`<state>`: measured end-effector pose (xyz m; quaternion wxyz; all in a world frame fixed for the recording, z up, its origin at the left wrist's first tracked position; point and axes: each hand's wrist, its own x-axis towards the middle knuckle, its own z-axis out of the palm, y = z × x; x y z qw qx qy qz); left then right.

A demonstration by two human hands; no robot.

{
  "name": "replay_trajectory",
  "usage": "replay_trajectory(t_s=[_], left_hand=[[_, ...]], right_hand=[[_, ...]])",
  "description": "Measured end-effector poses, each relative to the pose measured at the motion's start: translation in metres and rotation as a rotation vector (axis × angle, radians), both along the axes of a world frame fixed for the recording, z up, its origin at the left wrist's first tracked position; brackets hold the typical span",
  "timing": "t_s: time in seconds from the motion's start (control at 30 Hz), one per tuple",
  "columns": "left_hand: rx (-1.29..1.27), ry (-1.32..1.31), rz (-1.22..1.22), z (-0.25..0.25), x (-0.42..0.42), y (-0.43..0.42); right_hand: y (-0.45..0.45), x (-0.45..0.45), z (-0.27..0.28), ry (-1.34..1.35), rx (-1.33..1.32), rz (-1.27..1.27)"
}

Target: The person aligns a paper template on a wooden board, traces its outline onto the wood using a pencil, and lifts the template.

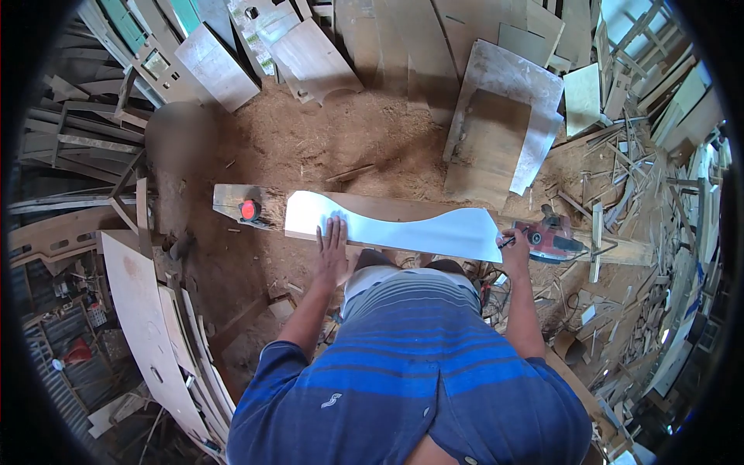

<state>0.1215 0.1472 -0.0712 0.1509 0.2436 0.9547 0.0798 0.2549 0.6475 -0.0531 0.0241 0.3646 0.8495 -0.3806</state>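
Note:
A white template (411, 234) with a wavy far edge lies along a brown board (403, 208) on a long, narrow bench. My left hand (333, 246) rests flat on the template's left part, fingers stretched out. At its right end, my right hand (514, 251) is closed around a thin dark pencil-like stick (507, 242), its tip close to the template's edge. Just beyond that hand sits a red power tool (552, 239) on the bench. Towards the left end of the bench stands a small object with a red top (249, 209); its kind is unclear.
Sawdust (310, 139) covers the floor beyond the bench. Wooden panels (496, 116) lean and lie at the back. Offcuts (628, 170) are heaped on the right, and tall curved boards (151, 325) stand at the left. A blurred patch hides something at the upper left.

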Motion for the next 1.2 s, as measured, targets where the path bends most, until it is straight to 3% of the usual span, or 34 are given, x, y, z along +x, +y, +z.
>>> replay_trajectory(t_s=[0.97, 1.2], left_hand=[[0.202, -0.007, -0.532, -0.001, 0.039, 0.226], [0.256, -0.003, -0.601, -0.01, 0.047, 0.283]], right_hand=[[0.039, 0.012, 0.024, -0.062, -0.127, 0.054], [0.047, 0.019, 0.031, 0.058, -0.173, 0.112]])
